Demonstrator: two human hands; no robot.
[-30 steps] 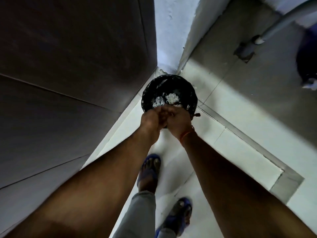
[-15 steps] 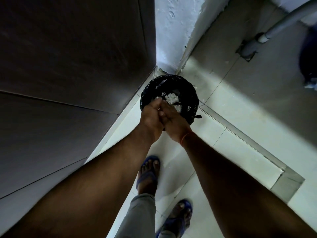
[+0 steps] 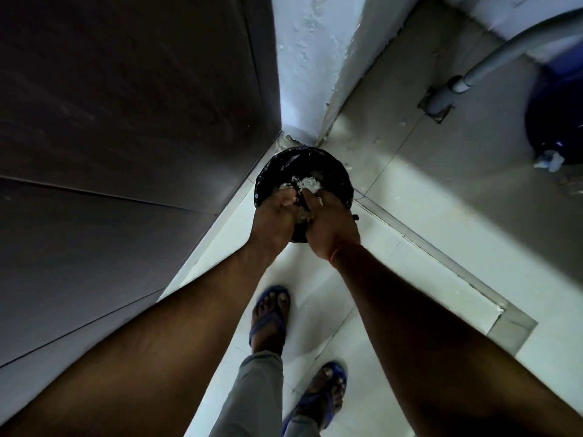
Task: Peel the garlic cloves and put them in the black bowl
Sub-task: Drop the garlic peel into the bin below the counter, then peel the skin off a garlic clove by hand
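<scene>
A round bin lined with a black bag [image 3: 334, 171] stands on the floor in the corner. White papery garlic skins [image 3: 310, 183] lie inside it. My left hand [image 3: 273, 217] and my right hand [image 3: 331, 227] hang side by side over the bin's near rim, fingers pointing down into it, with a narrow gap between them. A few white skin flakes [image 3: 301, 217] show in that gap. Neither hand visibly grips anything. An orange thread circles my right wrist. No black bowl and no garlic cloves are in view.
A dark cabinet front [image 3: 126, 137] fills the left side. A white wall corner [image 3: 306, 58] rises behind the bin. A grey pipe [image 3: 492, 67] and a blue container [image 3: 555, 121] sit at the right. My feet in blue sandals [image 3: 268, 320] stand on pale floor tiles.
My hands were pressed together over the bin; now they have parted slightly and reach a little further over its rim.
</scene>
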